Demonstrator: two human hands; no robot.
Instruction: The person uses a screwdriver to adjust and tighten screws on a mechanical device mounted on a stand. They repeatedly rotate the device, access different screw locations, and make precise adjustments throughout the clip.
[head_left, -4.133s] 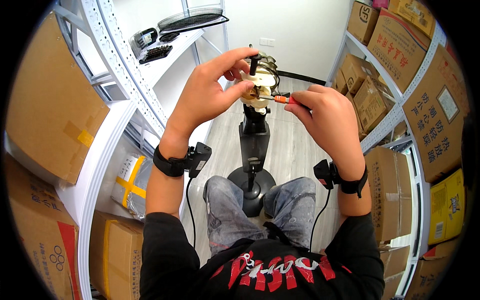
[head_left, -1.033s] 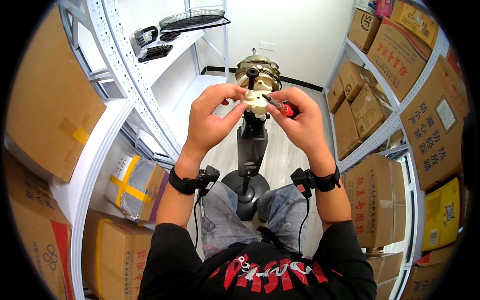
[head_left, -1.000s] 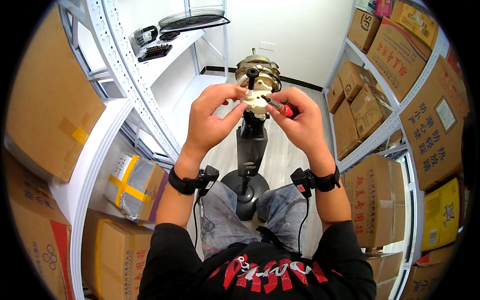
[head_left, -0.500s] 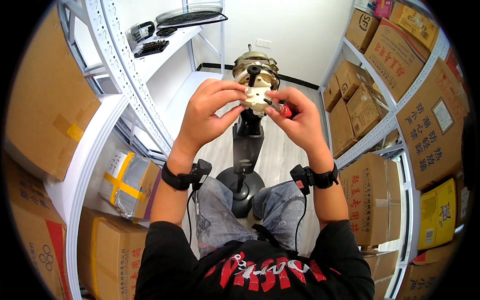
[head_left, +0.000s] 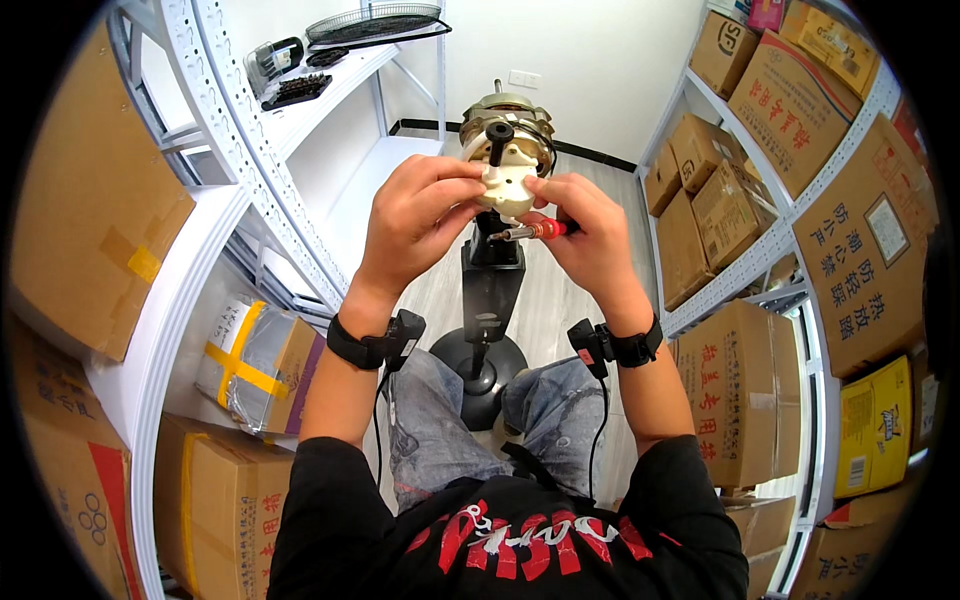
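Note:
A fan motor point(head_left: 507, 112) stands upright before me on a black stand point(head_left: 492, 290), its round base between my feet. On its near side is a cream plastic housing point(head_left: 511, 190) with a black knob point(head_left: 500, 133) rising from it. My left hand point(head_left: 412, 225) is closed, its fingertips pinching the housing's left edge. My right hand point(head_left: 592, 238) holds a red-handled screwdriver point(head_left: 543, 230) in its curled fingers. The metal tip points left, just under the housing and apart from it. My right index finger and thumb meet the housing's right edge.
At the left, a white shelf point(head_left: 335, 95) carries a black fan grille point(head_left: 375, 27) and small black parts point(head_left: 297, 90). Cardboard boxes point(head_left: 735, 395) fill racks on both sides. A wall with a white socket plate point(head_left: 524, 79) stands behind the motor.
The screwdriver's tip has come away from the housing and swung down to point left below it. My right fingertips have moved onto the housing's edge. My left hand stays at the housing.

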